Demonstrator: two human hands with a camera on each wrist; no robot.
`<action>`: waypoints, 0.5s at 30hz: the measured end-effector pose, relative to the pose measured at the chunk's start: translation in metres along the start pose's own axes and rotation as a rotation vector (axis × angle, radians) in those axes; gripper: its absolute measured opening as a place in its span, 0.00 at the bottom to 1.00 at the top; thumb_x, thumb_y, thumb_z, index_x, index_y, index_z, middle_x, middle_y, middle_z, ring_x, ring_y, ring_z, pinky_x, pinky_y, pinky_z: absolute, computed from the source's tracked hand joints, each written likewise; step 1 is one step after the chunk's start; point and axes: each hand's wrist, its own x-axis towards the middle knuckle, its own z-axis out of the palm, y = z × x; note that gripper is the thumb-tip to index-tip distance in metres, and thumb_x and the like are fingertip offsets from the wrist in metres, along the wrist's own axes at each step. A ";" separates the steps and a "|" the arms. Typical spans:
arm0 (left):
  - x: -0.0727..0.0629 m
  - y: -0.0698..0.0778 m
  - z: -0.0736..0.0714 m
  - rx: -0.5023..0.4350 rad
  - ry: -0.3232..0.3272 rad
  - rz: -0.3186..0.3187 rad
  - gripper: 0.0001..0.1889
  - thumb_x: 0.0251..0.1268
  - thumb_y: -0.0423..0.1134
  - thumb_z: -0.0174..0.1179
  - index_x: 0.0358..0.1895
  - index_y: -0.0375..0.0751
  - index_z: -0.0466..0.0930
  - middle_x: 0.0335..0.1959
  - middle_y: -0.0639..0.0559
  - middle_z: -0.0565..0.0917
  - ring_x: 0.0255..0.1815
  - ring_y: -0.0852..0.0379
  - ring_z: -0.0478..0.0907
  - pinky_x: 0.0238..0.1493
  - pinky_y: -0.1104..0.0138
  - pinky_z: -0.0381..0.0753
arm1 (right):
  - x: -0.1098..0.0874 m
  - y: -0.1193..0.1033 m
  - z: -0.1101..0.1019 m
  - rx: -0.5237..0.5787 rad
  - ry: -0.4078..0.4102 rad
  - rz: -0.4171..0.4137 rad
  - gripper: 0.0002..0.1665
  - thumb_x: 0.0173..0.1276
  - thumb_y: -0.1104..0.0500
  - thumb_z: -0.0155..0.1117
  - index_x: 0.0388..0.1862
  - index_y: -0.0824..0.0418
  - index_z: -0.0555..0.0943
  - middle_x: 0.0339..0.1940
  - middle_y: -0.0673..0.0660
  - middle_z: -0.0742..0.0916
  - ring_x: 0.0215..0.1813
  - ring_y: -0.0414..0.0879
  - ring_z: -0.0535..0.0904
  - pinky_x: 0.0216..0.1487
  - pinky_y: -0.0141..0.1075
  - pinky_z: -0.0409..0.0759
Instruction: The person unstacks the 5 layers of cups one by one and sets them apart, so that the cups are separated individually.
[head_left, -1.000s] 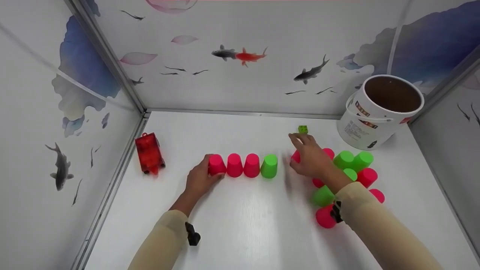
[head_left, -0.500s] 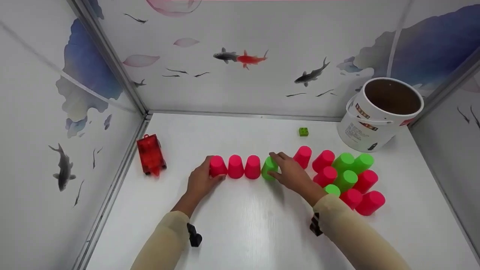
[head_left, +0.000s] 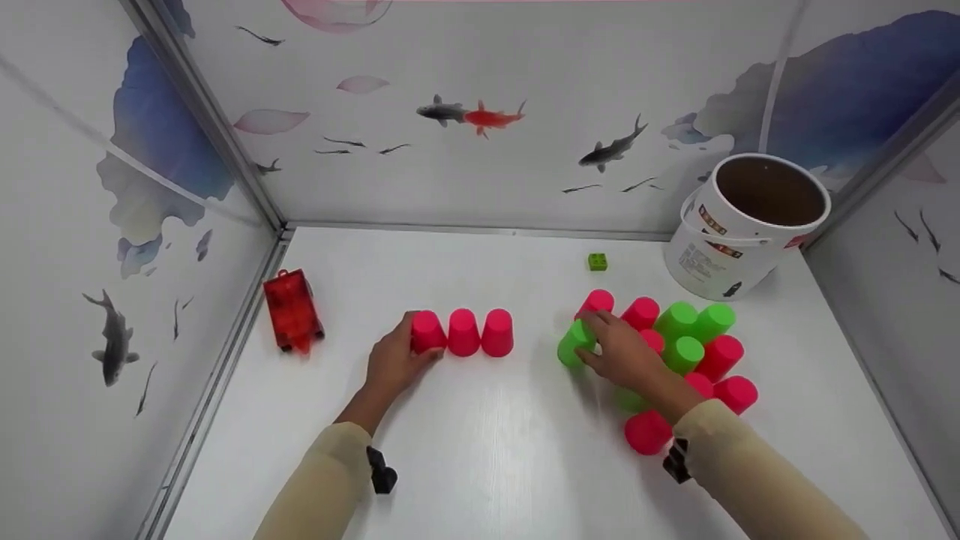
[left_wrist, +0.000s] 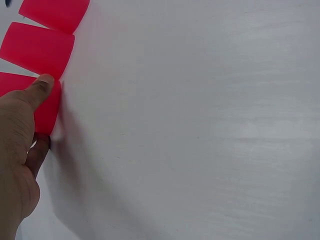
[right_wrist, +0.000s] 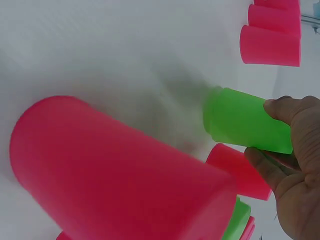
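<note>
My left hand (head_left: 391,361) grips the leftmost pink cup (head_left: 427,332), thumb on its near side and fingers behind. Two more pink cups, a middle one (head_left: 463,332) and a right one (head_left: 497,332), stand upside down beside it in a row. My right hand (head_left: 626,352) pinches a green cup (right_wrist: 250,119) between thumb and fingers, close to a pink cup (head_left: 598,301) at the cluster's left edge. In the right wrist view the green cup is upside down, and a large pink cup (right_wrist: 120,170) fills the near foreground. My right hand and forearm hide part of the cluster.
To the right several pink and green cups, one a green cup (head_left: 715,321), stand upside down in a group. Behind them is a white bucket (head_left: 705,262) with a handle. A small green block (head_left: 597,262) lies at the back, a red toy vehicle (head_left: 292,309) at the left. Printed walls enclose the table.
My right hand came left to the green cup at the row's right end, took hold of it and carried it right toward the cluster. The left hand stays on its pink cup.
</note>
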 end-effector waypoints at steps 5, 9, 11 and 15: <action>-0.001 -0.003 -0.001 0.004 0.013 0.023 0.38 0.66 0.49 0.81 0.74 0.49 0.72 0.64 0.44 0.89 0.66 0.42 0.86 0.69 0.48 0.88 | -0.006 0.005 -0.004 -0.047 -0.051 0.035 0.49 0.72 0.54 0.81 0.85 0.63 0.67 0.78 0.70 0.79 0.78 0.71 0.77 0.66 0.60 0.89; 0.000 -0.005 0.001 0.011 0.020 0.035 0.37 0.65 0.50 0.81 0.73 0.49 0.72 0.63 0.45 0.89 0.64 0.43 0.87 0.68 0.48 0.88 | -0.007 0.005 -0.004 -0.064 -0.089 0.071 0.49 0.74 0.54 0.79 0.87 0.63 0.66 0.79 0.70 0.78 0.79 0.71 0.76 0.69 0.59 0.87; 0.000 -0.005 0.001 0.010 0.018 0.035 0.37 0.66 0.50 0.81 0.73 0.49 0.72 0.63 0.45 0.89 0.65 0.42 0.87 0.68 0.47 0.88 | -0.008 0.005 -0.005 -0.059 -0.098 0.085 0.49 0.75 0.54 0.78 0.87 0.63 0.65 0.80 0.70 0.78 0.80 0.71 0.75 0.70 0.60 0.87; 0.001 -0.003 0.001 0.006 0.017 0.030 0.37 0.66 0.50 0.81 0.73 0.49 0.72 0.64 0.44 0.89 0.66 0.42 0.87 0.69 0.47 0.87 | -0.008 0.006 -0.006 -0.047 -0.107 0.097 0.51 0.74 0.54 0.79 0.88 0.62 0.64 0.81 0.70 0.76 0.82 0.71 0.73 0.69 0.60 0.87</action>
